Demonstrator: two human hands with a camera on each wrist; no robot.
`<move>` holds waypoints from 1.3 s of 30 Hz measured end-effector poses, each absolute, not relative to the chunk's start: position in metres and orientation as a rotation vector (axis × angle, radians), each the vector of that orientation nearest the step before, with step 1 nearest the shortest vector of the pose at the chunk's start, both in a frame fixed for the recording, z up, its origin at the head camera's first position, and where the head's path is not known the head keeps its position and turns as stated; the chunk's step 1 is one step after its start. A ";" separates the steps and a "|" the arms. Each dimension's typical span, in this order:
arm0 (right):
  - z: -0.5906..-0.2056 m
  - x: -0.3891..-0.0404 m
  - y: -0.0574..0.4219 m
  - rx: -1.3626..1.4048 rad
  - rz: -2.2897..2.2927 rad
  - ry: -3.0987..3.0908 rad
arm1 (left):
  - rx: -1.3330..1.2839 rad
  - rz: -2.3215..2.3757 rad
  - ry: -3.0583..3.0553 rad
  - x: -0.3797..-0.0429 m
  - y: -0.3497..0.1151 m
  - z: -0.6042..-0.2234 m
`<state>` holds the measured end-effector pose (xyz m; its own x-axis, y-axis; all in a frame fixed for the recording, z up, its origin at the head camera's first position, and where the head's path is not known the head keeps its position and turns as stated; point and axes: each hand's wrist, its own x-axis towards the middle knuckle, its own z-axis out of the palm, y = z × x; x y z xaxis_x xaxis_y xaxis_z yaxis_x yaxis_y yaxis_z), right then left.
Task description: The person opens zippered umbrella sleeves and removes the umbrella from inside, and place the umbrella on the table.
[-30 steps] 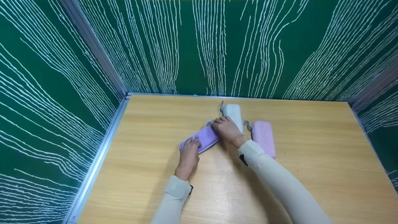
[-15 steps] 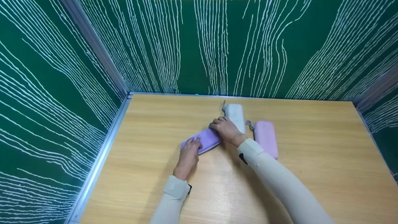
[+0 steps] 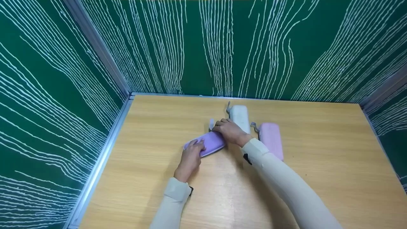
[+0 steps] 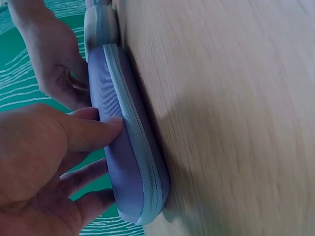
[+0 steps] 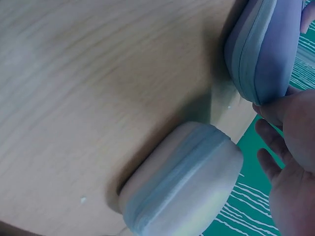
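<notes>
A purple zip-up pencil case lies slantwise on the table between both hands. My left hand holds its left end; in the left wrist view the thumb presses beside the pale zip, with fingers over the top. The right hand grips the far right end, covering that corner, and the fingertips are partly hidden. A pale strap stands up by those fingers. The zip looks shut along the side seen in the left wrist view. Behind the right hand lies a white case, partly covered by it.
A pink case with a grey strap lies right of the white one, partly behind the right sleeve. Green panels with white lines border the wooden table at the back and sides.
The purple case's strap, low beside the right fingers before, now stands upright. Both hands stay on the case with only slight shifts. The white and pink cases lie as before.
</notes>
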<state>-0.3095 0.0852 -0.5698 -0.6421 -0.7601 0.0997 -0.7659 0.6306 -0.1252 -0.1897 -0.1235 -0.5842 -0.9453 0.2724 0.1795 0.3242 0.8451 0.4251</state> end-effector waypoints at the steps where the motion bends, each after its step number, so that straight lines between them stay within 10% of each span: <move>1: -0.569 -0.310 0.085 1.312 0.232 -2.813 | -0.472 -0.702 -2.912 -0.190 -0.123 -0.584; 39: -0.565 -0.331 0.078 1.313 0.009 -3.019 | -0.537 -0.764 -2.873 -0.189 -0.130 -0.592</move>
